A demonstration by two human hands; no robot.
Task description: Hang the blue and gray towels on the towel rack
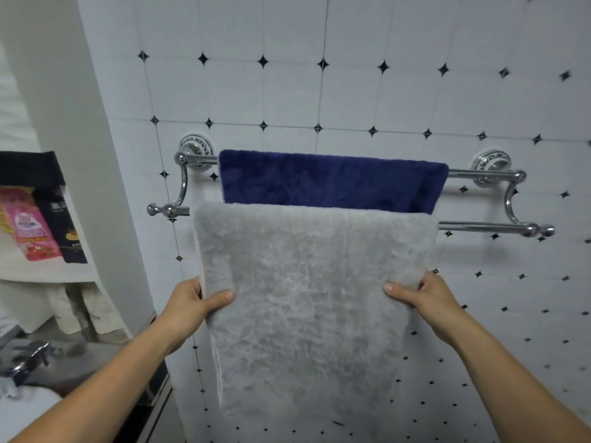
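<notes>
A chrome double-bar towel rack is fixed to the tiled wall. The blue towel is draped over its rear upper bar. The gray towel hangs over the front lower bar and covers the blue towel's lower part. My left hand pinches the gray towel's left edge, thumb on the front. On the right edge, my right hand grips the same towel at about the same height. Both hands sit well below the bars.
White wall tiles with small black diamonds surround the rack. A white wall corner stands left of it. Further left, a shelf holds a pink packet and a dark packet. A chrome faucet shows at lower left.
</notes>
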